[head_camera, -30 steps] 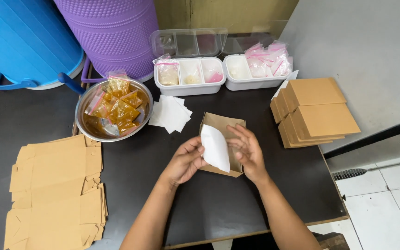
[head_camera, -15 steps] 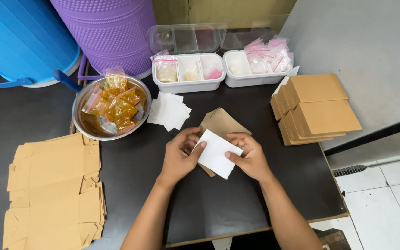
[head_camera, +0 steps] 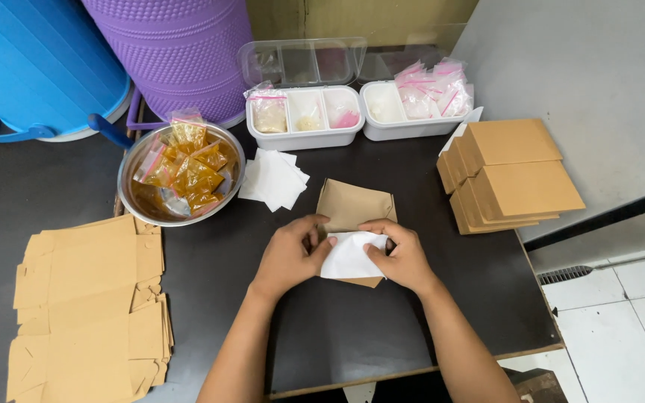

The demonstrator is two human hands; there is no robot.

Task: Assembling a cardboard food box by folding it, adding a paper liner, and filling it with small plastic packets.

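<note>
My left hand (head_camera: 290,254) and my right hand (head_camera: 402,254) both grip a white paper sheet (head_camera: 350,257) from opposite ends, just above the dark table (head_camera: 337,328). Under the sheet lies a brown kraft box (head_camera: 354,207), partly covered by the paper and my fingers. A small stack of white paper squares (head_camera: 272,177) rests beyond my left hand. Left of it stands a metal bowl (head_camera: 137,195) with several amber sachets (head_camera: 190,172).
Flat brown box blanks (head_camera: 87,298) are piled at the left edge. Folded brown boxes (head_camera: 510,175) are stacked at the right. Two white divided trays (head_camera: 305,138) (head_camera: 404,128) with small bags sit at the back, before a blue barrel (head_camera: 35,63) and a purple drum (head_camera: 177,48).
The white sheet, held upright against the box a second ago, has come down flat between both hands, lower and nearer to me, over the box's front edge.
</note>
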